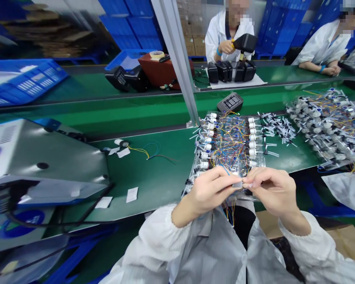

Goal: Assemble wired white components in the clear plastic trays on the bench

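Observation:
Close together in front of my body, both hands are at the near edge of a tray of wired parts. My left hand (211, 190) is closed in a pinch on a small pale, translucent piece (238, 184), whose kind I cannot make out. The fingertips of my right hand (273, 192) meet at that piece's right end, also pinched; what they hold is hidden. Just beyond, white cylindrical parts (251, 136) with black ends line both sides of the clear plastic tray (259, 161). Yellow, blue and red wires (232, 138) tangle between the rows.
Right of the tray lie a heap of white-and-black strips (279, 127) and stacked filled trays (331, 126). A display unit (230, 102) sits behind. On the left are a loose wired part (121, 143), paper slips (132, 195) and a metal-cased machine (47, 157). Co-workers (225, 31) sit opposite.

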